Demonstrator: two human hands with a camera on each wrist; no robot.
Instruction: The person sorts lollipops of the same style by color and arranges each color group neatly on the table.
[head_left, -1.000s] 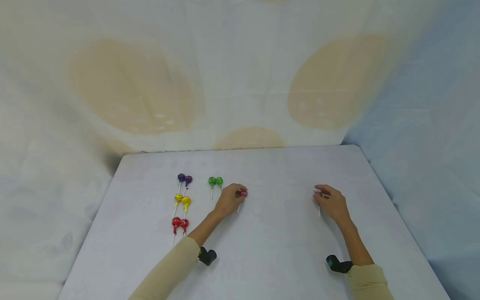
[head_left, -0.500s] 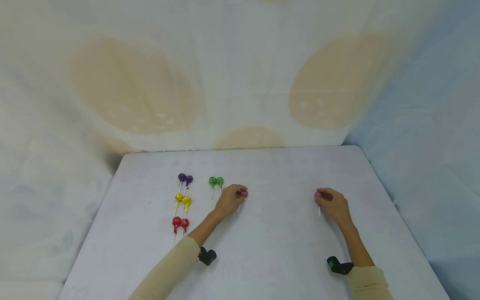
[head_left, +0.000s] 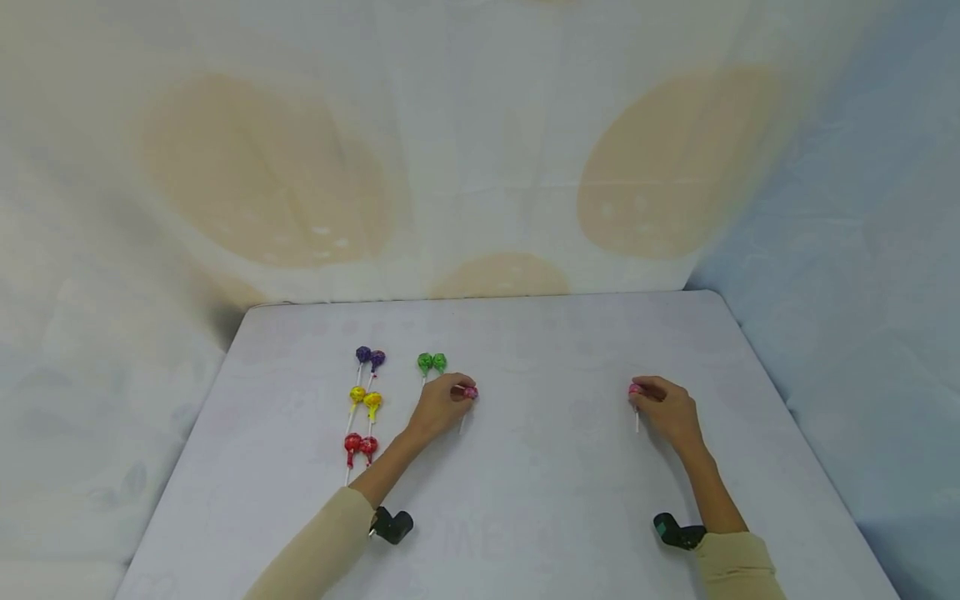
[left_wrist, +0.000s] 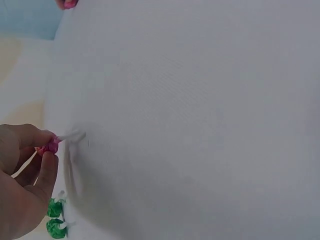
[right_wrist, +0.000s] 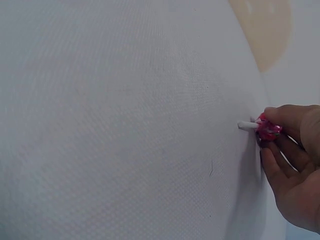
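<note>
My left hand (head_left: 438, 404) pinches a pink lollipop (head_left: 469, 392) just right of the green pair (head_left: 431, 362), its white stick trailing toward me. In the left wrist view the pink candy head (left_wrist: 49, 147) sits between thumb and forefinger. My right hand (head_left: 663, 408) grips a second pink lollipop (head_left: 635, 389) on the right side of the white table (head_left: 540, 467). The right wrist view shows that candy (right_wrist: 267, 129) held by curled fingers (right_wrist: 280, 160) low over the cloth.
Lollipops lie in pairs on the left: purple (head_left: 370, 357), yellow (head_left: 364, 397), red (head_left: 360, 446). Green ones also show in the left wrist view (left_wrist: 56, 217). A draped backdrop rises behind the table's far edge (head_left: 480, 298).
My left hand has carried its pink lollipop leftward, closer to the green pair. The right hand has closed on its pink lollipop and barely shifted.
</note>
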